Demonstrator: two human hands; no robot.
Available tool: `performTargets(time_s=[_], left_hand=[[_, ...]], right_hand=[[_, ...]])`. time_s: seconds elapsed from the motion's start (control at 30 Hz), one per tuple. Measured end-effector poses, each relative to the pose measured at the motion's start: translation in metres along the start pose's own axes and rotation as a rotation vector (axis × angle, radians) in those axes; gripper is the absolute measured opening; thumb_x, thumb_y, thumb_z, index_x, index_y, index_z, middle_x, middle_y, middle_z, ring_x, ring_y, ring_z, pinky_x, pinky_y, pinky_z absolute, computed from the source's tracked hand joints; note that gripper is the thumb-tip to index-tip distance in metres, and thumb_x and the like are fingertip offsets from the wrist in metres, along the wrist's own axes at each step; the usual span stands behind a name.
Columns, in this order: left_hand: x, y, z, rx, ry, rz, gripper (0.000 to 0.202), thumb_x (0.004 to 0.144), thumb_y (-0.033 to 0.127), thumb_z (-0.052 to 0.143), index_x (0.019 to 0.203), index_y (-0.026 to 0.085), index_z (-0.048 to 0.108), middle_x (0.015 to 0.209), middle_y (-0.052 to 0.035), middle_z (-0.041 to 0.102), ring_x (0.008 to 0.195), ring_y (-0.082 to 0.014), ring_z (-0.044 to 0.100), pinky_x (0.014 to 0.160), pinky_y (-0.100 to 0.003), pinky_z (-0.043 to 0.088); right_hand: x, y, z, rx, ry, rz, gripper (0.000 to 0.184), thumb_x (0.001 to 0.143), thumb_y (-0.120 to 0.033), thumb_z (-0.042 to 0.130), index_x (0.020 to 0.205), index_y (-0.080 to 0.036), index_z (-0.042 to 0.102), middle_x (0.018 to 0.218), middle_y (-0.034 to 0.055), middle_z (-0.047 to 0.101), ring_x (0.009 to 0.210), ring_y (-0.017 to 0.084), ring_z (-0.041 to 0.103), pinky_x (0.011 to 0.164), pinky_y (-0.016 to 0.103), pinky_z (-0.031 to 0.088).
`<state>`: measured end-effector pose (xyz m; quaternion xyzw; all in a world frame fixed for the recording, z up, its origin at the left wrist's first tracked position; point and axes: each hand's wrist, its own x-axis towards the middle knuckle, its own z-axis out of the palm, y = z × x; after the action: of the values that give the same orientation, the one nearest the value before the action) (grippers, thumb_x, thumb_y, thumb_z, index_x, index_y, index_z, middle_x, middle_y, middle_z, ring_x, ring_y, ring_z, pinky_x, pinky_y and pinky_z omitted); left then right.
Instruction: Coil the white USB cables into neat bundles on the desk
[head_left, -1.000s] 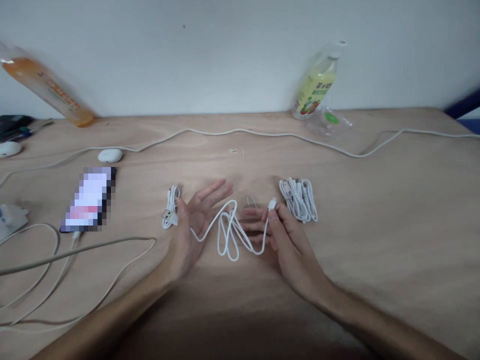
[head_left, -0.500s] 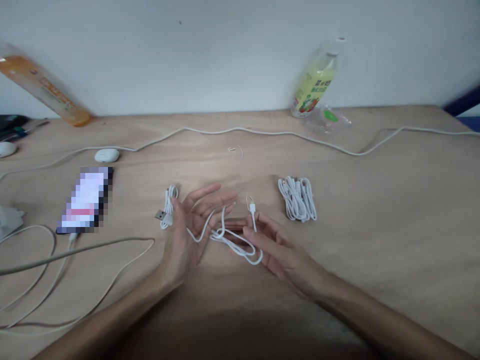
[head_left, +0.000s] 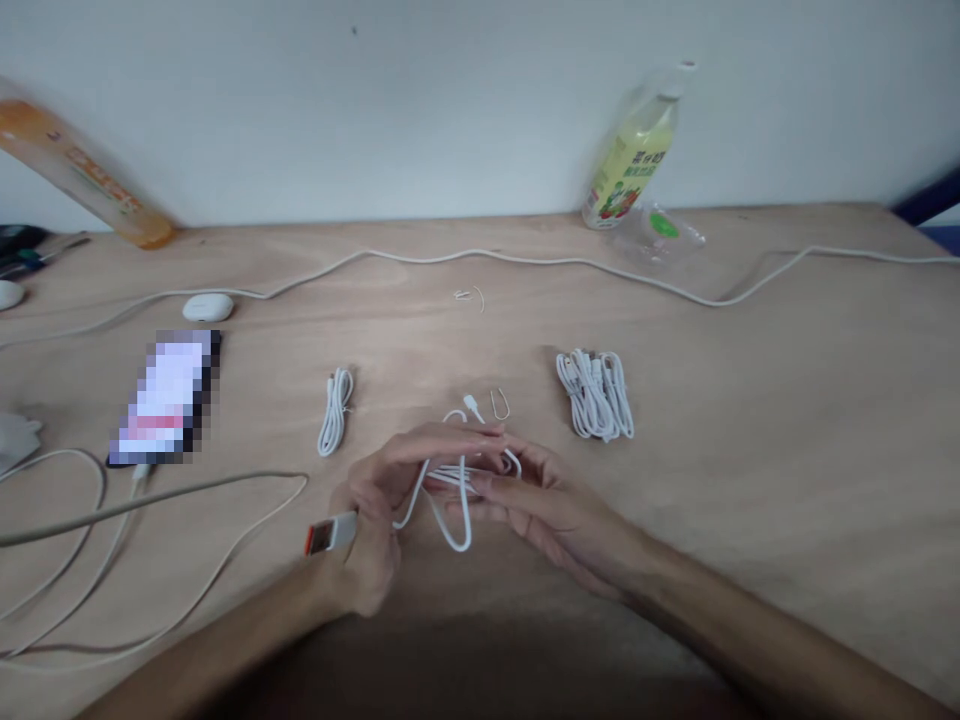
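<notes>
A loose white USB cable point(head_left: 450, 500) hangs in loops between both my hands above the wooden table point(head_left: 750, 420). My left hand point(head_left: 382, 510) is closed around it, and the cable's large plug with a red tip point(head_left: 330, 534) sticks out to the left. My right hand point(head_left: 540, 500) pinches the loops from the right, its fingers meeting the left hand's fingers. The small plug point(head_left: 472, 407) pokes up behind the hands. A small coiled white cable point(head_left: 334, 410) lies left of the hands. A bundle of several coiled white cables point(head_left: 598, 393) lies to the right.
A phone point(head_left: 166, 398) lies at the left with cords point(head_left: 150, 500) trailing by the near edge. A long white cord point(head_left: 525, 265) crosses the back of the table. A yellow bottle point(head_left: 634, 155) and an orange bottle point(head_left: 82, 175) stand by the wall. A white earbud case point(head_left: 207, 307) sits left.
Both hands have come together and gathered the spread-out cable into loops. My left hand turned from open palm to a grip, and the red-tipped plug now juts from it. The camera view shifted slightly.
</notes>
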<state>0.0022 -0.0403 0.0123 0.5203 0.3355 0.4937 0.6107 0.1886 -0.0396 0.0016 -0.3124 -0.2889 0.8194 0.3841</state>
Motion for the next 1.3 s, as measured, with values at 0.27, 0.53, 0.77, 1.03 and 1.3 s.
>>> performTargets(time_s=[0.27, 0.53, 0.77, 1.03, 1.3], left_hand=[[0.002, -0.007, -0.007, 0.516, -0.077, 0.288, 0.059, 0.114, 0.064, 0.03, 0.149, 0.041, 0.072, 0.153, -0.0048, 0.073, 0.16, -0.0347, 0.048, 0.138, -0.06, 0.02], [-0.003, -0.01, 0.002, 0.282, 0.126, -0.171, 0.056, 0.113, 0.052, 0.053, 0.167, 0.037, 0.05, 0.177, -0.0026, 0.046, 0.168, -0.0293, 0.034, 0.14, -0.052, 0.023], [0.004, -0.011, 0.008, -0.218, 0.031, -0.453, 0.049, 0.103, 0.061, 0.069, 0.14, 0.029, 0.076, 0.143, -0.0102, 0.077, 0.147, -0.0358, 0.062, 0.117, -0.052, 0.056], [0.009, -0.001, 0.01, -0.394, -0.174, -0.546, 0.025, 0.101, 0.045, 0.077, 0.11, 0.022, 0.083, 0.114, -0.0125, 0.082, 0.123, -0.0336, 0.075, 0.104, -0.048, 0.062], [0.021, 0.004, 0.006, -0.167, -0.427, -0.452, 0.034, 0.094, 0.052, 0.085, 0.103, 0.019, 0.082, 0.116, -0.01, 0.081, 0.12, -0.0293, 0.072, 0.109, -0.044, 0.055]], right_hand=[[0.004, 0.005, 0.006, -0.056, 0.242, -0.135, 0.065, 0.066, -0.046, 0.103, 0.068, -0.026, 0.041, 0.079, -0.0044, 0.066, 0.09, 0.023, 0.073, 0.102, 0.049, 0.063], [0.0, 0.008, 0.001, -0.286, 0.332, -0.316, 0.063, 0.081, -0.049, 0.093, 0.068, -0.027, 0.036, 0.099, 0.0034, 0.078, 0.112, 0.029, 0.075, 0.094, 0.046, 0.063], [-0.01, 0.003, 0.01, -0.517, 0.416, -0.444, 0.047, 0.084, -0.032, 0.087, 0.063, -0.026, 0.045, 0.117, 0.0054, 0.083, 0.101, 0.027, 0.077, 0.078, 0.041, 0.062], [-0.013, 0.008, 0.003, -0.771, 0.477, -0.629, 0.053, 0.09, -0.023, 0.088, 0.059, -0.025, 0.044, 0.09, -0.0005, 0.08, 0.078, 0.019, 0.072, 0.065, 0.034, 0.056], [-0.011, 0.011, 0.007, -0.783, 0.344, -0.751, 0.053, 0.091, -0.022, 0.087, 0.061, -0.022, 0.043, 0.097, 0.0019, 0.084, 0.083, 0.019, 0.078, 0.069, 0.03, 0.062]])
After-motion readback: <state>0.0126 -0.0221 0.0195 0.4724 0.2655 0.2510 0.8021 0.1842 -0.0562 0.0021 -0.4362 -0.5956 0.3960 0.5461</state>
